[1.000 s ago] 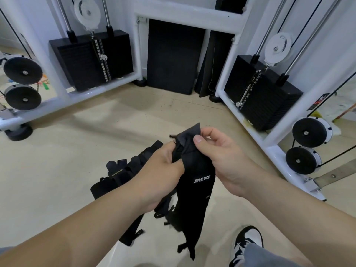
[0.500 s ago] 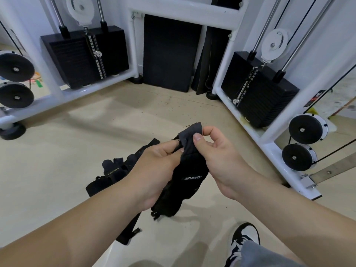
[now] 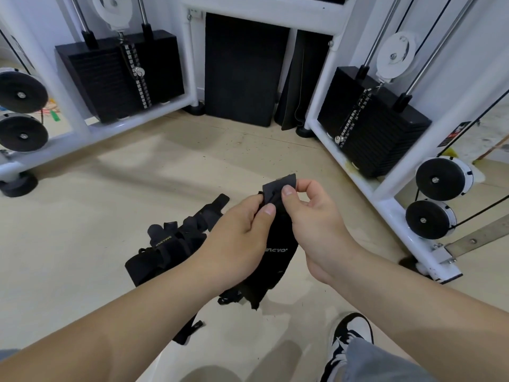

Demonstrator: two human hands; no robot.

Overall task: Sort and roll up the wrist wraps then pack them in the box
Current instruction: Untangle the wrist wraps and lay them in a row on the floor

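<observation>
Gathering wrist wrap (image 3: 278,257) by its top end | left hand (image 3: 237,238) and right hand (image 3: 311,216) both pinch it, mid-air above the floor | tail hangs shorter than a second ago: rolling seems begun | other wraps (image 3: 176,249) heaped on the floor, unsorted

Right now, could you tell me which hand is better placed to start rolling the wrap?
Likely the right hand: it pinches the wrist wrap at its top end, the left hand just below.
</observation>
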